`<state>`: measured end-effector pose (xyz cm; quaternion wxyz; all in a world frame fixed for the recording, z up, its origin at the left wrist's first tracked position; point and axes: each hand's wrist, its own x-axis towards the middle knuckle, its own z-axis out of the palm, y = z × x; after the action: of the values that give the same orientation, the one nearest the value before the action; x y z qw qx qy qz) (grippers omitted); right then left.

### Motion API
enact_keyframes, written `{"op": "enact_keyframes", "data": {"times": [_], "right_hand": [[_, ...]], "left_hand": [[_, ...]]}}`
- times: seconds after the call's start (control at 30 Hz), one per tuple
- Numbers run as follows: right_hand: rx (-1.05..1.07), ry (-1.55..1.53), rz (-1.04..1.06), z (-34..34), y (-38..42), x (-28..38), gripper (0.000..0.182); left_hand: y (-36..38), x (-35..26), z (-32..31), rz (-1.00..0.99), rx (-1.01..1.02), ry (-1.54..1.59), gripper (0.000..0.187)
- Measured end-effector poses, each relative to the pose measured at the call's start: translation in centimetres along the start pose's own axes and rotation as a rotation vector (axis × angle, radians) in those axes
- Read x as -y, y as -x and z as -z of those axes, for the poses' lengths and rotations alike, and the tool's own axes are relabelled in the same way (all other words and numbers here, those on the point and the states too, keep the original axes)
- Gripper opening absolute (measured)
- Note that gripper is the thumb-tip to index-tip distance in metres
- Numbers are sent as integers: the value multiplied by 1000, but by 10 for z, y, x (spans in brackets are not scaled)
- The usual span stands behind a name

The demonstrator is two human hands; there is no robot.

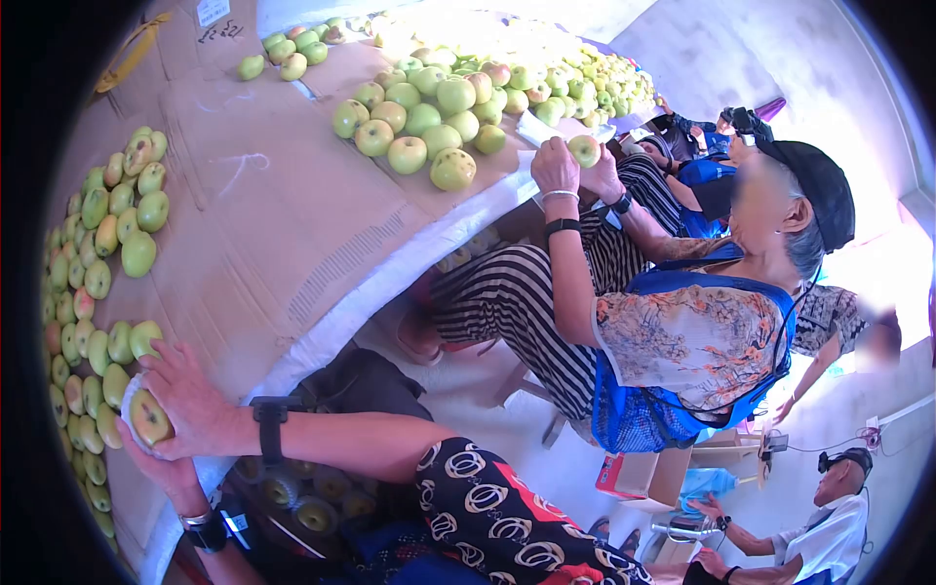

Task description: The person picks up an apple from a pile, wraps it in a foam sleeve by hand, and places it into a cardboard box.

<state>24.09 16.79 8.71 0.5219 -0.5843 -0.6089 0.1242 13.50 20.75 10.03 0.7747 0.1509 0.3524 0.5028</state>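
Note:
A green and reddish apple (151, 417) in a white foam sleeve sits between my two hands at the lower left. My right hand (193, 400) lies along its upper side, fingers bent round it. From below, my left hand (168, 470) supports it, partly hidden by the apple. Both wrists wear dark bands. Just beyond my hands, a long pile of green apples (96, 278) covers the table's left side. Cardboard (244, 214) lines the tabletop.
Another apple pile (439, 102) lies at the top. A seated co-worker (682, 331) in a blue apron holds an apple (584, 150) at the table edge. More wrapped apples (317, 515) lie low near my lap. Other people and an open box (648, 476) are at right.

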Motion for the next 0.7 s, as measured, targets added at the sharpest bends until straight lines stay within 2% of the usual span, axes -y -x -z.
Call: {"op": "enact_keyframes", "data": {"times": [0.07, 0.2, 0.37, 0.5, 0.57, 0.63, 0.7], "right_hand": [[-4, -17, 24, 2, -2, 0, 69], [-2, -16, 49, 6, -2, 0, 68], [-79, -112, 51, 2, -1, -3, 59], [-13, -49, 14, 2, 2, -2, 62], [-6, -52, 28, 1, 3, -4, 66], [3, -56, 45, -3, 6, -7, 70], [-60, 14, 70, -12, 9, -11, 82]], "left_hand": [[1, 2, -5, -36, -48, 12, 52], [-4, 4, 0, 8, -3, 9, 53], [12, 7, -29, -79, -124, 4, 52], [-2, 6, -9, -43, -104, -53, 54], [-26, 4, 24, -165, 71, -307, 47], [-15, 7, 10, -135, 7, -248, 45], [-11, 9, 3, -102, -54, -188, 42]]}}
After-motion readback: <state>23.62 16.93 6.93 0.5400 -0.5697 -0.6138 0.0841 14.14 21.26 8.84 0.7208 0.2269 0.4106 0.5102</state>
